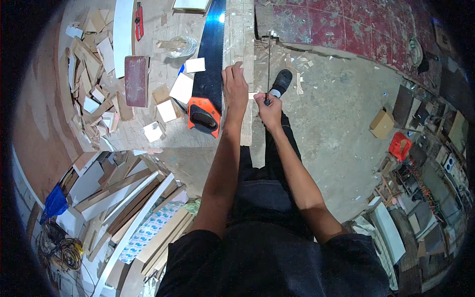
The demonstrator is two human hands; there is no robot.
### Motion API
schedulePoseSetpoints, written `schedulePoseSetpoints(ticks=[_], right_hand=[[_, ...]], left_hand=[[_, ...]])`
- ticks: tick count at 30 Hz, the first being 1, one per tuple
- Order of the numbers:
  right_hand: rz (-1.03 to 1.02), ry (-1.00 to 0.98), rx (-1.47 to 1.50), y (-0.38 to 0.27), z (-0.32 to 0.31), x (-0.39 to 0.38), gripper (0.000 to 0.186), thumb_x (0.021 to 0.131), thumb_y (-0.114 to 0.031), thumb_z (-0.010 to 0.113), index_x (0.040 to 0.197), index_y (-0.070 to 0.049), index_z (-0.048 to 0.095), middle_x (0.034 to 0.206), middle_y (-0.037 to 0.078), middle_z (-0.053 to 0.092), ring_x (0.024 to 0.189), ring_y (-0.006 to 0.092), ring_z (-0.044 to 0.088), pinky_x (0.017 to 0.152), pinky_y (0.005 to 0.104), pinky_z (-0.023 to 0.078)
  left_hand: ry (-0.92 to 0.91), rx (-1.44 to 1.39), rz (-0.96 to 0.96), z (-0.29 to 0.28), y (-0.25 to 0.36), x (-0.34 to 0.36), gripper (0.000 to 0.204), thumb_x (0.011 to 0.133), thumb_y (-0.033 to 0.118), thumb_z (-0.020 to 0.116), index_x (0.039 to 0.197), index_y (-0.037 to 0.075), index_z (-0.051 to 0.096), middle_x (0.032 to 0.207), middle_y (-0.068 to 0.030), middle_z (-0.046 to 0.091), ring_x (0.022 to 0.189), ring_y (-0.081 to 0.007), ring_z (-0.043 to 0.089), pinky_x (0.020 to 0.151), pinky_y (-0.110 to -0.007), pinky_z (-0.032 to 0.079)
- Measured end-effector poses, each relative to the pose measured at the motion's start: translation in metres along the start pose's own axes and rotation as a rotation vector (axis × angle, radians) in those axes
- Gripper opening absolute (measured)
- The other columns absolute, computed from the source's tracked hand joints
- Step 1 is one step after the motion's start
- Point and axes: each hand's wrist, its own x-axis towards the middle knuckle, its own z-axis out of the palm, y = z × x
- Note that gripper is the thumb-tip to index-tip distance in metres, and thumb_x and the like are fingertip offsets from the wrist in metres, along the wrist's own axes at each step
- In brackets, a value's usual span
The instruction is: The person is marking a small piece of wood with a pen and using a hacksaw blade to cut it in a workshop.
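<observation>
My left hand lies palm down on a pale plank along the workbench's right edge, fingers laid forward and slightly apart. A small pale wood piece pokes out beside that hand, toward the right one; what lies under the palm is hidden. Just off the bench edge, my right hand is closed around the dark handle of a long thin tool. The tool appears edge-on as a dark line pointing away from me, so its exact kind is unclear. Left of the plank rests a handsaw with an orange-and-black handle.
On the workbench are a clear bowl, white offcuts, a maroon block, a red-handled cutter and a scrap pile. Stacked boards lean at lower left. A cardboard box and red container stand right.
</observation>
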Motion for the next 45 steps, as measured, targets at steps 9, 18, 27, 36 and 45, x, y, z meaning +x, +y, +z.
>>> schedulePoseSetpoints(ticks=[9, 18, 27, 36, 45], right_hand=[[0.025, 0.049, 0.021, 0.005, 0.003, -0.001, 0.017, 0.094, -0.018, 0.071, 0.094, -0.002, 0.072, 0.061, -0.004, 0.055, 0.044, 0.0049, 0.045, 0.042, 0.0242, 0.035], [0.022, 0.060, 0.015, 0.009, 0.001, 0.001, 0.016, 0.092, -0.016, 0.071, 0.093, 0.000, 0.073, 0.066, -0.002, 0.059, 0.055, 0.0055, 0.048, 0.052, 0.0249, 0.038], [0.096, 0.030, 0.060, -0.021, -0.018, -0.016, 0.021, 0.099, -0.015, 0.058, 0.101, 0.002, 0.068, 0.068, 0.006, 0.064, 0.058, 0.0105, 0.057, 0.054, 0.0266, 0.045], [0.175, -0.145, -0.107, -0.062, -0.006, -0.058, 0.027, 0.105, -0.017, 0.045, 0.097, 0.003, 0.062, 0.053, 0.007, 0.057, 0.039, 0.0145, 0.055, 0.038, 0.0298, 0.043], [0.199, -0.068, -0.140, -0.066, -0.001, -0.060, 0.020, 0.101, -0.016, 0.054, 0.105, 0.003, 0.059, 0.064, 0.010, 0.064, 0.042, 0.0154, 0.059, 0.035, 0.0294, 0.041]], left_hand=[[0.017, -0.033, 0.019, 0.005, -0.002, 0.002, 0.015, 0.099, 0.007, 0.052, 0.111, 0.000, 0.057, 0.102, -0.0175, 0.059, 0.098, -0.0377, 0.055, 0.086, -0.047, 0.045], [-0.002, 0.016, -0.007, 0.010, -0.001, 0.002, 0.016, 0.097, 0.004, 0.052, 0.111, 0.002, 0.058, 0.104, -0.0157, 0.058, 0.100, -0.0361, 0.053, 0.089, -0.046, 0.043], [0.029, 0.035, 0.018, 0.013, -0.003, 0.001, 0.019, 0.095, 0.001, 0.052, 0.113, 0.003, 0.057, 0.105, -0.0167, 0.057, 0.100, -0.0362, 0.052, 0.090, -0.047, 0.042], [0.069, 0.014, -0.027, 0.013, -0.003, 0.000, 0.024, 0.092, -0.004, 0.053, 0.115, 0.003, 0.056, 0.103, -0.0179, 0.056, 0.099, -0.0367, 0.053, 0.087, -0.046, 0.044], [0.062, -0.008, -0.073, 0.014, -0.005, -0.001, 0.021, 0.094, -0.001, 0.048, 0.114, 0.001, 0.056, 0.107, -0.0183, 0.056, 0.103, -0.0381, 0.051, 0.091, -0.048, 0.041]])
